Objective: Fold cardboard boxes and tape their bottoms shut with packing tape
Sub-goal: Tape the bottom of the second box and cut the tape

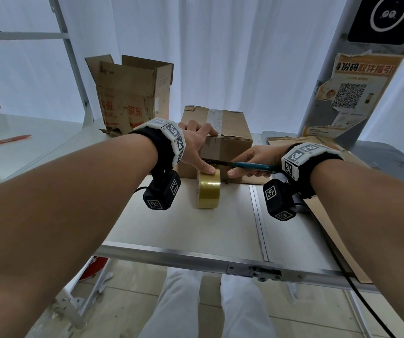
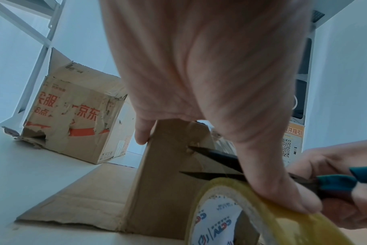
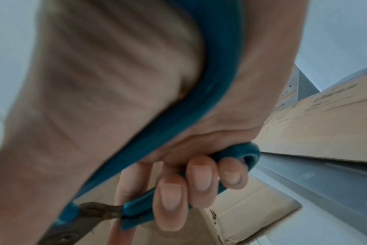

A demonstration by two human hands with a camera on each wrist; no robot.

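A brown cardboard box stands on the white table, a strip of tape along its top. Just in front of it stands a yellowish roll of packing tape on edge. My left hand spans both: its fingers curl over the box's top near edge and its thumb presses on the roll. My right hand grips teal-handled scissors. Their dark blades are parted, just above the roll and against the box's front. The right wrist view shows fingers through a handle loop.
An opened, torn box with red print stands at the back left. Flattened cardboard lies along the table's right side under my right wrist. A red pen lies far left. A grey pillar with a poster rises at the back right.
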